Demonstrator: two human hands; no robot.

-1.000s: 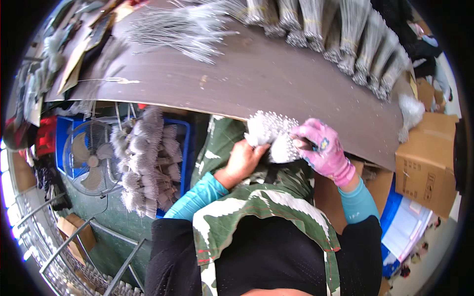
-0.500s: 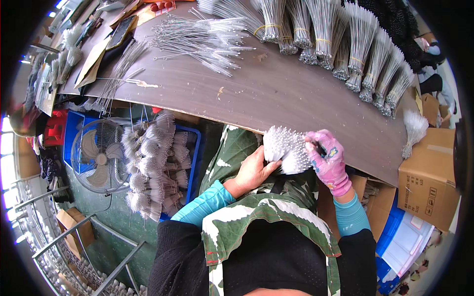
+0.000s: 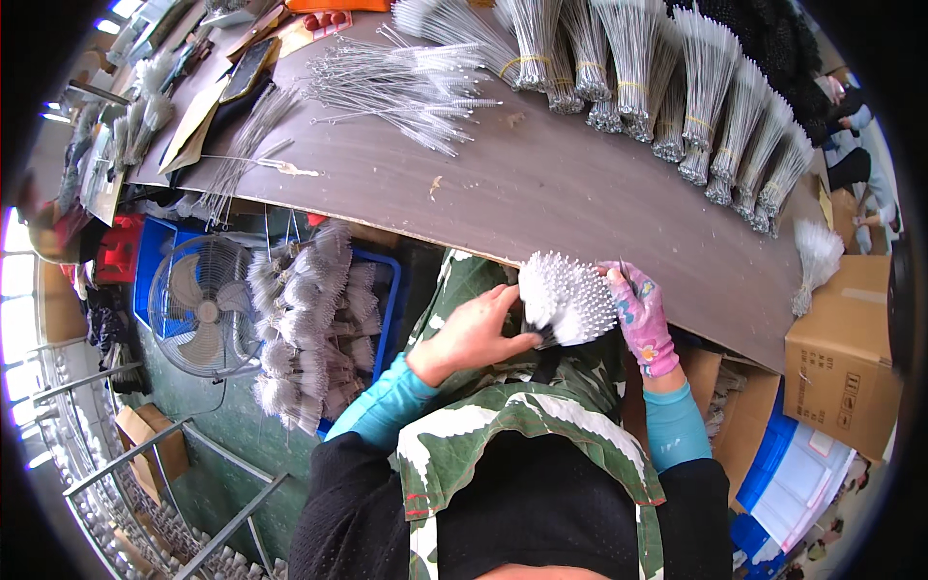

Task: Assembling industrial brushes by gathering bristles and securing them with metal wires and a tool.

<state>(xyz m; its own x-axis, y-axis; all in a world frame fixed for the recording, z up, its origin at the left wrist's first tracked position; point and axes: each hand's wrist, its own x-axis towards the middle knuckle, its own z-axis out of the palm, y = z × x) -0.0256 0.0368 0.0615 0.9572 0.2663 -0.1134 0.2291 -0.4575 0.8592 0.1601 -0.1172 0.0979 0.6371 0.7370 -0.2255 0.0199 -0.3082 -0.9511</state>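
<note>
A dark brown desk (image 3: 541, 184) spans the view, its near edge crossing in front of the person. A cardboard box (image 3: 841, 348) stands beyond its right end. Below the near edge on the left is a blue crate (image 3: 391, 314) filled with white brushes (image 3: 302, 324), with a fan (image 3: 205, 311) just left of it, its round cage turned upward.

Along the desk's far right edge runs a row of brush bundles (image 3: 633, 72), some with yellow bands, likely there to keep the wires gathered; the wire ends face the near edge. Near the far edge, left of the row, lies a loose pile (image 3: 416, 87), wires crossing at random.

The bare left hand (image 3: 474, 333) is closed on a white bundle (image 3: 570, 298) at the near edge, thumb in front and fingers partly hidden behind it, probably to steady it. Its white tips point up, perhaps to keep them visible. The right hand (image 3: 643, 319), in a pink flowered glove, has bent fingers right at the bundle's right side; whether they pinch anything, I cannot tell.
</note>
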